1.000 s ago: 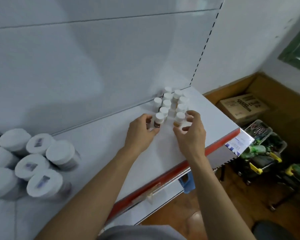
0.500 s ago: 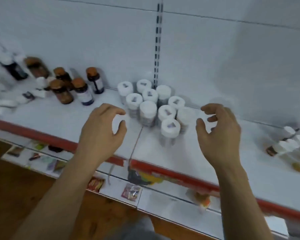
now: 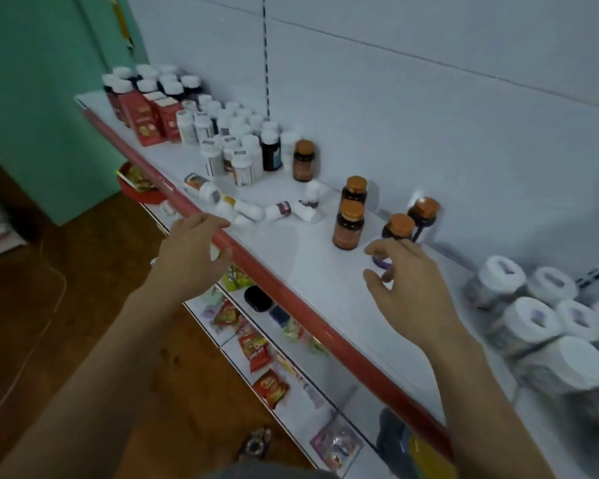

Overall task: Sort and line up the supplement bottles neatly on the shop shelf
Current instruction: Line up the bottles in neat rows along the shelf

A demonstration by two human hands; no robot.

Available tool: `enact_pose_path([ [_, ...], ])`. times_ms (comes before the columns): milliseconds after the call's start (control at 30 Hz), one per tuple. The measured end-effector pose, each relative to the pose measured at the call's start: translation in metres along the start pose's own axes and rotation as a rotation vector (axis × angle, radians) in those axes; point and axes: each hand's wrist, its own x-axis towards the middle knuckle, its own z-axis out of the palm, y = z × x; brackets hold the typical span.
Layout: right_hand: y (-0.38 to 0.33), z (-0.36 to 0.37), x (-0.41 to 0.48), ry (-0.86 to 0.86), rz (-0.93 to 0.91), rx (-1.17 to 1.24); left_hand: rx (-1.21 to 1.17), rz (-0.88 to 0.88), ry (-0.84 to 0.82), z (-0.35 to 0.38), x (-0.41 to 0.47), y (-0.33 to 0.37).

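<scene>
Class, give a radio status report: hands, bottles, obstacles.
Left hand open at the shelf edge. Right hand open beside orange-capped bottles. Small white bottles lie toppled, unsorted. Nothing in the way.

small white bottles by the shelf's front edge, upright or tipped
Tipped: the small bottles lie on their sides on the shelf.

Dim, cool, even light gives only soft shadows behind the amber-capped bottles (image 3: 349, 223). The white-lidded jars (image 3: 529, 319) at near right smear with motion blur, and wide-angle distortion bends the shelf (image 3: 291, 271) edge.
</scene>
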Motion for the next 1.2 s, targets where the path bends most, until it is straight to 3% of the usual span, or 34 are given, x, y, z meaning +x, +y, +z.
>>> enact_pose_path([
  [267,-0.065,0.095,0.119,-0.125,-0.006,-0.039,-0.025,0.23,-0.029,0.0,0.112,-0.065],
  [533,-0.071,0.152,0.181,-0.36,-0.023,-0.29,0.033,0.532,-0.288,0.014,0.149,-0.073],
  [800,-0.069,0.143,0.171,-0.223,0.055,-0.156,0.063,0.669,-0.379,0.015,0.163,-0.072],
  [900,-0.064,0.121,0.145,-0.071,0.1,0.039,-0.171,0.641,-0.302,0.014,0.163,-0.069],
  [1033,-0.053,0.08,0.092,0.077,0.201,0.229,-0.795,0.505,-0.272,0.019,0.144,-0.035],
  [1200,-0.028,0.031,0.029,0.387,0.368,0.322,-1.084,0.656,-0.372,0.037,0.127,0.041],
])
